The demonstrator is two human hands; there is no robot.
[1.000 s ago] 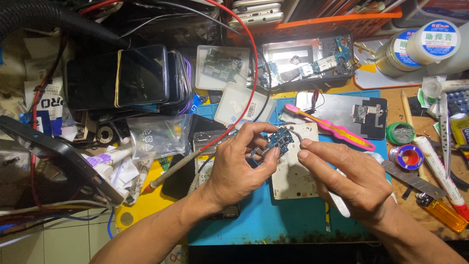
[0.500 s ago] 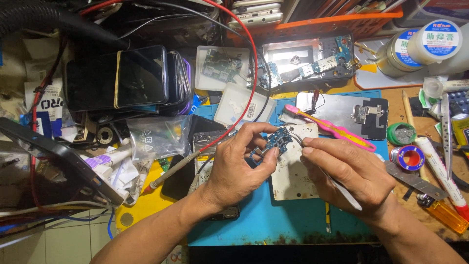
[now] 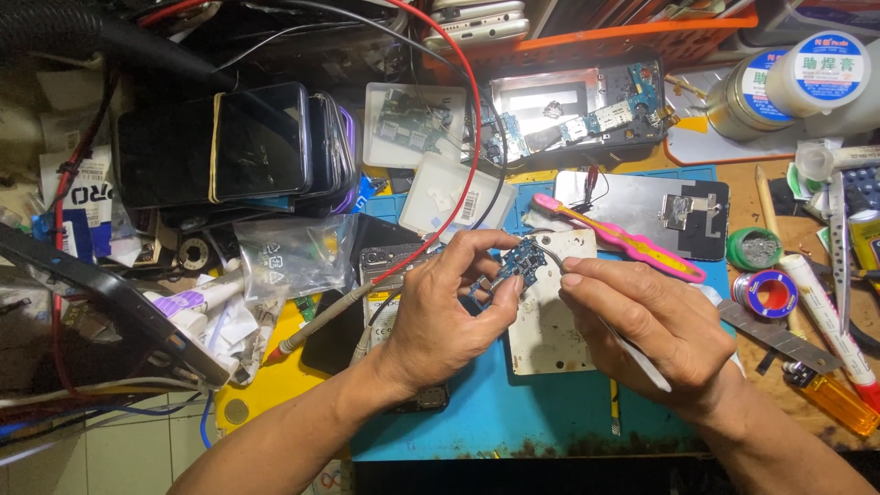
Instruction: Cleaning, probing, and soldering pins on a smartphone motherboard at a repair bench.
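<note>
Two hands meet over your blue mat (image 3: 513,422): your left hand (image 3: 440,316) pinches the board (image 3: 521,264) above the white plate (image 3: 548,316), your right hand (image 3: 655,321) clamps tweezers (image 3: 550,252) on it; squeeze harder and a part could pop off

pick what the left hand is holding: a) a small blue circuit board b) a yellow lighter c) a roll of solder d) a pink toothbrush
a: the left hand pinches a small blue circuit board between its fingertips, while the pink toothbrush lies apart on the mat.
</note>
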